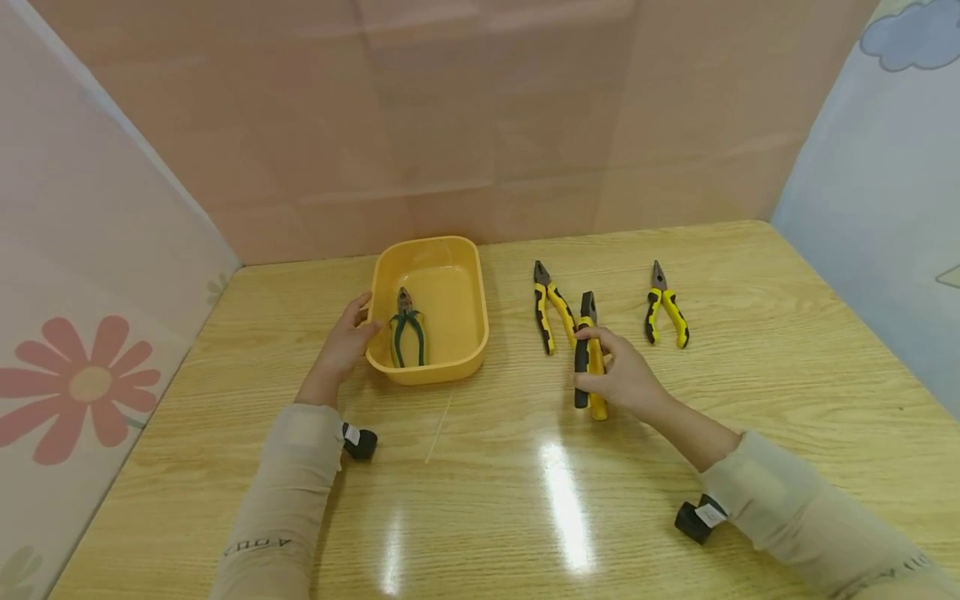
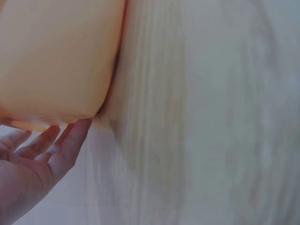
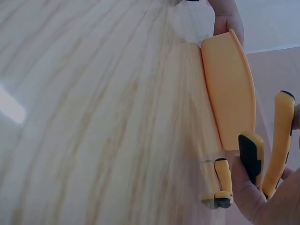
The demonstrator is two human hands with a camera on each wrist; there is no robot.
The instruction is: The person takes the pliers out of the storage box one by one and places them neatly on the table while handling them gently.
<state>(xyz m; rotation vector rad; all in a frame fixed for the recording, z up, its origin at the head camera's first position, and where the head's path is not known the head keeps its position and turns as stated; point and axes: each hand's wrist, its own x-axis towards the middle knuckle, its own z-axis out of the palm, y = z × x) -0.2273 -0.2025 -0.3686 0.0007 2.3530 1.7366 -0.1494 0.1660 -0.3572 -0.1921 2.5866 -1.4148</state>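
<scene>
My left hand point(image 1: 347, 340) holds the left rim of a yellow plastic tub point(image 1: 468, 367), its thumb over the edge. In the left wrist view, its fingers point(image 2: 70, 147) touch the outer wall. Green-handled pliers point(image 1: 407, 327) lie inside the tub. My right hand point(image 1: 626, 379) grips a pair of combination pliers point(image 1: 597, 407) with yellow and black handles, jaw end pointing away from me. Beyond it, another yellow-and-black pair of pliers point(image 1: 542, 310) lies on the table, partly hidden by the held one. Long-nose pliers point(image 1: 656, 297) lie farther right.
The wooden table point(image 1: 480, 500) meets a pinkish wall point(image 1: 480, 125) at the back. A flower-patterned panel point(image 1: 90, 217) stands on the left and a pale blue one point(image 1: 892, 183) on the right. A thin pale strip point(image 1: 438, 429) lies in front of the tub.
</scene>
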